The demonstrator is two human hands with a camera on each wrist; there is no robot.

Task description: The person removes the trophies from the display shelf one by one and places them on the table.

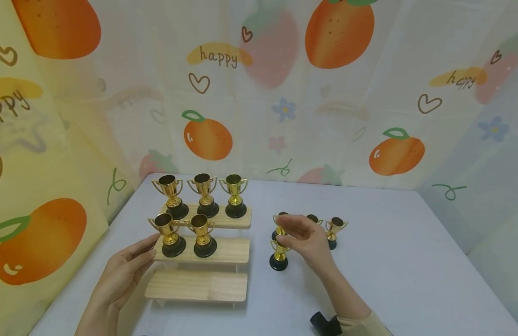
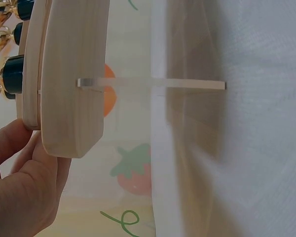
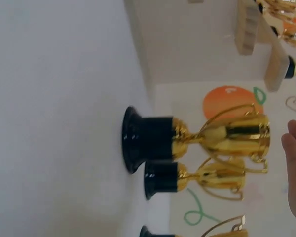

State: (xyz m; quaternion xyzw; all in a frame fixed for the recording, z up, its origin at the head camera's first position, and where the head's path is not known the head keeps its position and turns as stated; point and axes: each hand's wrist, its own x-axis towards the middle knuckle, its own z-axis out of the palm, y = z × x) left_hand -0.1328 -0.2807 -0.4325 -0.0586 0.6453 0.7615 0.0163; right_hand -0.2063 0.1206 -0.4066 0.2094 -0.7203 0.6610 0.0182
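A three-tier wooden display stand (image 1: 200,284) stands at the left of the table. Small gold trophies with black bases line it: three on the top tier, such as the trophy (image 1: 235,196), and two on the middle tier. My left hand (image 1: 123,273) pinches the left end of the middle board (image 2: 32,74), thumb and fingers at its edge. Several more trophies stand on the table to the right. Over the nearest trophy (image 1: 279,261) hovers my right hand (image 1: 307,240), its fingers extended and apart from the cup (image 3: 237,136) in the right wrist view. It partly hides the trophies behind.
The bottom tier (image 1: 195,285) holds no trophies. A black object (image 1: 326,323) sits by the right wrist at the table's front. Fruit-patterned cloth (image 1: 259,116) hangs behind the white table (image 1: 389,261) and at its sides.
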